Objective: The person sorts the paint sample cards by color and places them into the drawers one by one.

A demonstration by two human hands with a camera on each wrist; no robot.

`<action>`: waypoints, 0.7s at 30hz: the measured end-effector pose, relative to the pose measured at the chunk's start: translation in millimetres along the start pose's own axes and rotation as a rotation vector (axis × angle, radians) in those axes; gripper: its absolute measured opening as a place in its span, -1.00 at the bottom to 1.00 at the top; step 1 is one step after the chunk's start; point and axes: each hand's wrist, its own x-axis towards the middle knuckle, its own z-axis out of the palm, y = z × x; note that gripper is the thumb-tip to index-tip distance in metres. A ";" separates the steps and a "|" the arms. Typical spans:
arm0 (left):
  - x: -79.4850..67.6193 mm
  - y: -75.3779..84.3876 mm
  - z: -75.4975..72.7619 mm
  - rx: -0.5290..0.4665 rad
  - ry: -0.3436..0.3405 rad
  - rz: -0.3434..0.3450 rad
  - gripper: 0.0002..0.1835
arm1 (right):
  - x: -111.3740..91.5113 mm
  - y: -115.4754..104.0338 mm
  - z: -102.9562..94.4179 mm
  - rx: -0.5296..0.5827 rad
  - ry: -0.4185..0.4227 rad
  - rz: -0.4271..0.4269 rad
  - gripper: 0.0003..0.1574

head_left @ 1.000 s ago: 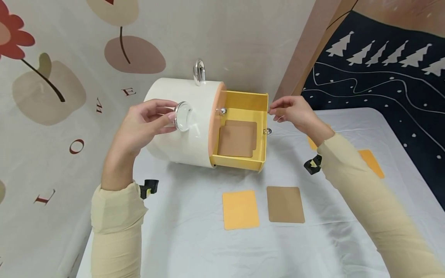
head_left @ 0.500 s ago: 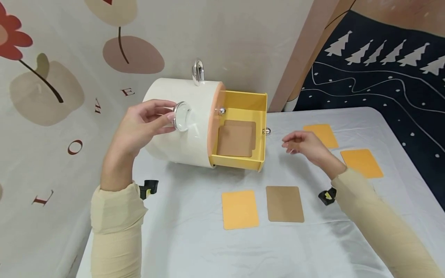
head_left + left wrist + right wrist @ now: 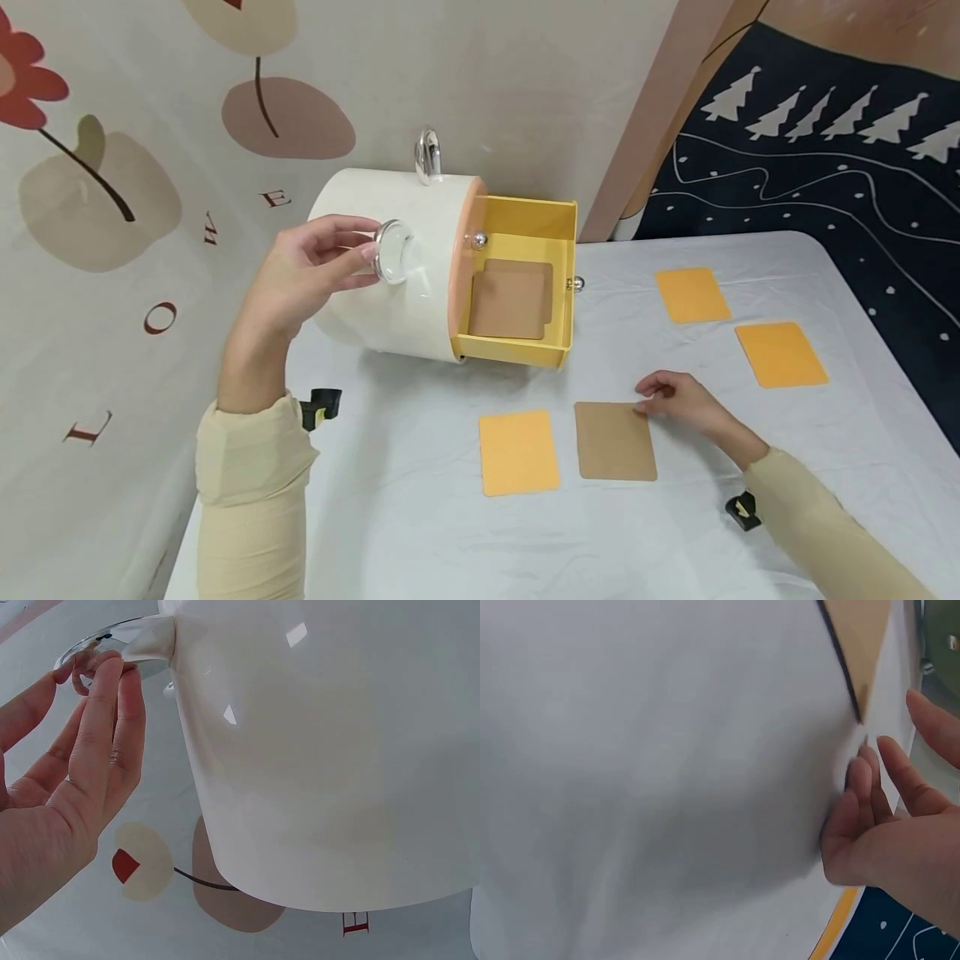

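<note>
A white cylindrical box (image 3: 390,321) lies on its side with a yellow drawer (image 3: 530,219) pulled out of its peach front. My left hand (image 3: 300,271) pinches a shiny silver handle (image 3: 154,641) on the box's side between thumb and fingers. Inside the drawer lies a brown piece (image 3: 512,298). My right hand (image 3: 684,404) is at the upper right corner of a brown card (image 3: 617,443) on the table, its fingers loosely bent and holding nothing. In the right wrist view the fingertips are just beside that card's corner (image 3: 861,664).
Left of the brown card lies a yellow card (image 3: 519,454). Two more yellow cards, one farther back (image 3: 693,295) and one nearer the right (image 3: 782,354), rest on the white cloth (image 3: 420,533). A patterned curtain (image 3: 525,92) hangs close behind the box.
My right hand has moved away from the drawer's front, toward me and down to the brown card's corner. The left hand has stayed on the handle; the drawer remains pulled out.
</note>
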 end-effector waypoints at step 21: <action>-0.8 1.4 -0.7 -0.026 -0.002 -0.004 -0.74 | -10.0 0.5 15.1 -0.245 0.098 -0.133 -0.61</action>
